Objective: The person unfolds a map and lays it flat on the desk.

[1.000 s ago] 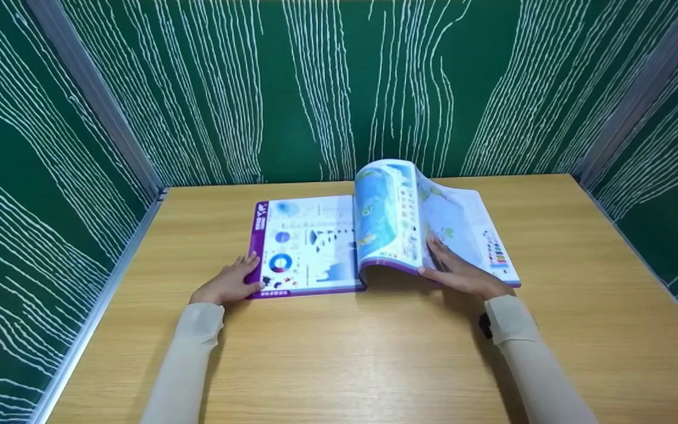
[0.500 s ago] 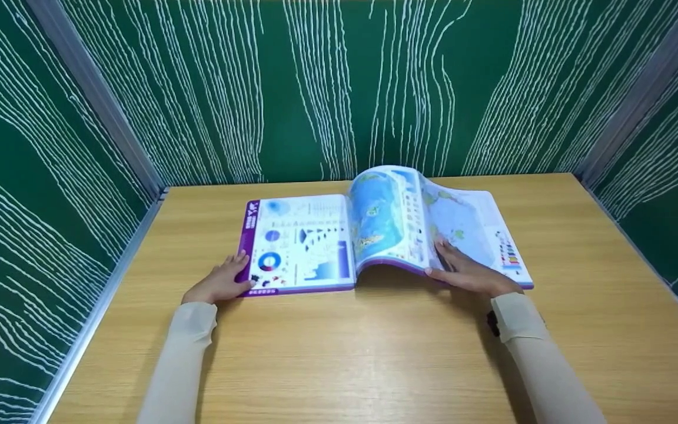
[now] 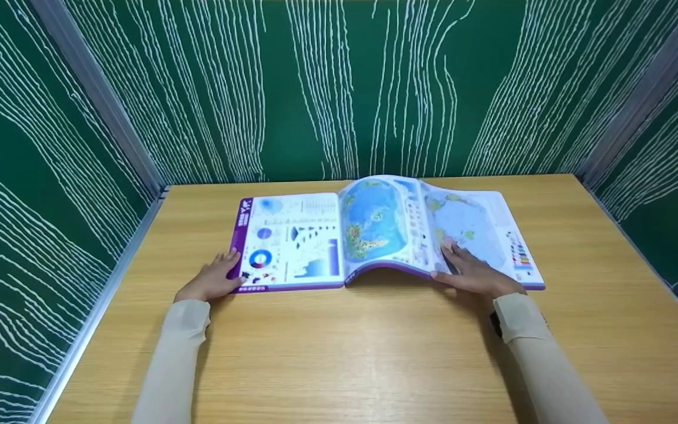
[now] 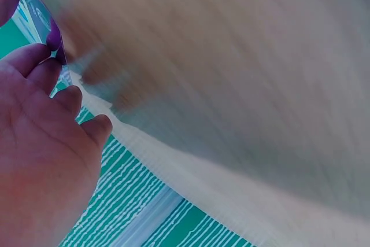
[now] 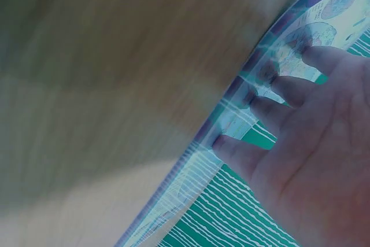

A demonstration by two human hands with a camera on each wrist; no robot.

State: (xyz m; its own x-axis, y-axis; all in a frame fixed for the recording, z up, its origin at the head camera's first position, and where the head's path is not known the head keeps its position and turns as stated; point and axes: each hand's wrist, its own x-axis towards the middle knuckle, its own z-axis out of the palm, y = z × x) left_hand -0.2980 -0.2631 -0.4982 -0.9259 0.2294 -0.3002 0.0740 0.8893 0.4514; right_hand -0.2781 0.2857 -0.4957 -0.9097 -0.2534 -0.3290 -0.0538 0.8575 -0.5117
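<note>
An open book (image 3: 292, 253) with purple edges lies on the table in the head view, charts on its left page. In its middle a raised, arched leaf (image 3: 374, 224) carries a blue map. The right page (image 3: 474, 218) bears a paler map. My left hand (image 3: 209, 280) rests at the lower left corner, thumb on the page and fingers along the purple edge. My right hand (image 3: 474, 274) lies on the right page, its thumb at the lower corner of the arched leaf. In the right wrist view its fingers (image 5: 283, 93) look extended against the page.
The wooden table (image 3: 362, 353) reaches under both forearms. Green panels (image 3: 315, 88) with white wavy lines stand behind and at both sides, joined by grey corner posts (image 3: 97, 88). A dark object (image 3: 497, 324) shows at the right wrist.
The book's left part has slid left along with my left hand. My right hand has moved slightly right. The arched leaf has sunk lower and spread wider, showing more of its map.
</note>
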